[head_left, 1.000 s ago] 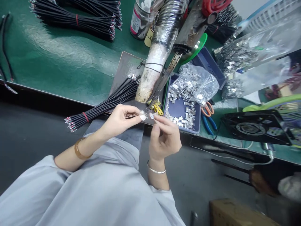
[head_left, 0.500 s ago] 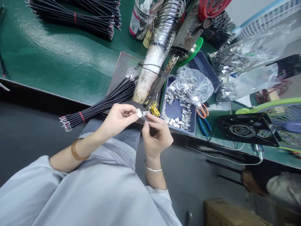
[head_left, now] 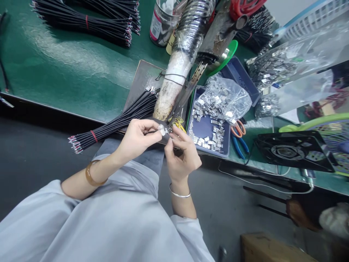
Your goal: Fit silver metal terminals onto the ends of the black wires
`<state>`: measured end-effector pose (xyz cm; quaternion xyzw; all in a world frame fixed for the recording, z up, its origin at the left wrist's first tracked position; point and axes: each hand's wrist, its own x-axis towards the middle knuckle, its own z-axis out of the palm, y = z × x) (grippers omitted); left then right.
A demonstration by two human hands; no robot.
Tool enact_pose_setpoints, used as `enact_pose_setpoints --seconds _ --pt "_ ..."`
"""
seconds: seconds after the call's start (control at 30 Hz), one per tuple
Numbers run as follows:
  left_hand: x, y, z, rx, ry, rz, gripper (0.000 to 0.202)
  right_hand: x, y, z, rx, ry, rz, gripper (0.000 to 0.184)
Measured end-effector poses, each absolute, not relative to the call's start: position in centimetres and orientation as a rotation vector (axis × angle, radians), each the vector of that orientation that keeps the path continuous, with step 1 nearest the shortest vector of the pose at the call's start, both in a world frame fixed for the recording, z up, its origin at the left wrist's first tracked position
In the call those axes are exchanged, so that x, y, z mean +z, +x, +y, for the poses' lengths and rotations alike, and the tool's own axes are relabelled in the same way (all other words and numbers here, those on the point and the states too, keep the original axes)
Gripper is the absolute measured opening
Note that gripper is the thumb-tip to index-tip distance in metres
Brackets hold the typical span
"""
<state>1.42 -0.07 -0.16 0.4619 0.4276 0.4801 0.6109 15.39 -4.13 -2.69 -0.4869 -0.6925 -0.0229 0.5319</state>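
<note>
The left hand (head_left: 137,138) pinches a cable (head_left: 151,132); the right hand (head_left: 184,156), apparently, a metal connector (head_left: 169,130).

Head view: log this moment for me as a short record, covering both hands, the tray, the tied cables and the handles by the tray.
Left hand: fingers pinched on a black cable
Right hand: fingers at a small metal connector; exact grip unclear
Tray: loose metal pieces, clear bag
Tied cables: red band, ends overhang table edge
Handles: orange and blue, right of tray
</note>
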Motion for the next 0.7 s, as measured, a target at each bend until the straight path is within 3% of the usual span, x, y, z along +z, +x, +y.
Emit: enact_pose_setpoints --seconds 0.27,0.7 --pt "0.3 1.5 0.2 1.092 1.050 1.019 0.023 -2.0 15.4 -3.7 0.008 -1.194 -1.624 0.015" --pt "0.3 1.6 0.1 1.118 1.049 1.023 0.009 -1.0 15.7 -4.0 0.041 -1.192 -1.671 0.020"
